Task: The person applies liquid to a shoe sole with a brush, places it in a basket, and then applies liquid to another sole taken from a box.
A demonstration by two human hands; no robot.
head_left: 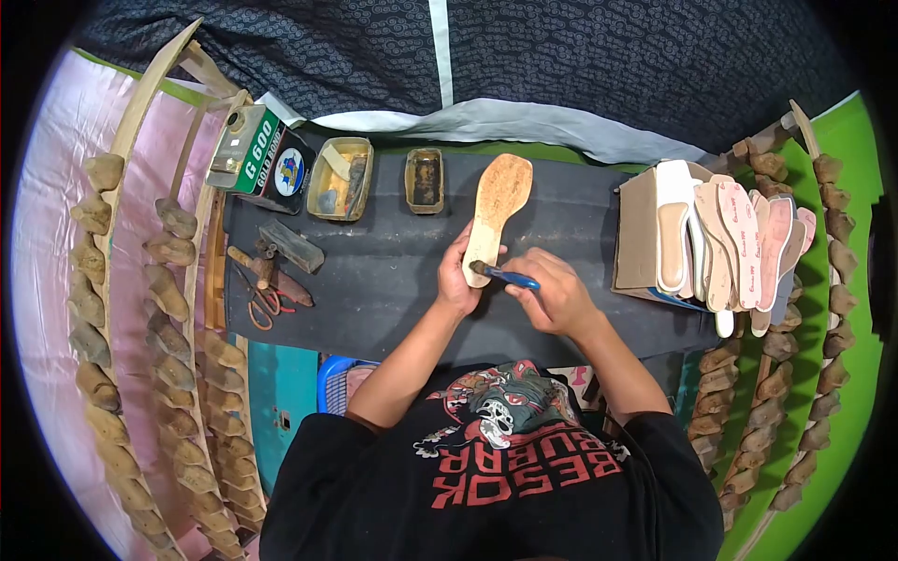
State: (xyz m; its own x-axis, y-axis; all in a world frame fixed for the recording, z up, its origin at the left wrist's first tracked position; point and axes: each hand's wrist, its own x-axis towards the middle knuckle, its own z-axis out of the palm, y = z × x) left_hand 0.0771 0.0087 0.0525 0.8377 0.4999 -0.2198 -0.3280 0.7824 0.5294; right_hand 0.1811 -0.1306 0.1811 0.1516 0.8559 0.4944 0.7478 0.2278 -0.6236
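My left hand (456,282) is closed around the heel end of a shoe insole (500,196), holding it above the dark work table. The insole's wide end points away from me and looks brown and speckled, while its narrow part is paler. In my right hand (554,292) is a brush with a blue handle (517,278). The brush's dark bristles touch the pale heel part of the insole. Part of my left fingers is hidden beneath the insole.
Across the dark tabletop (374,271) lie scissors (262,304), a grey block (292,245) and a hammer (257,266). Behind stand a glue can (262,159), a tool tub (339,178) and a smaller tub (424,182). A cardboard box (645,229) holds several insoles. Racks of shoe lasts (168,294) flank me.
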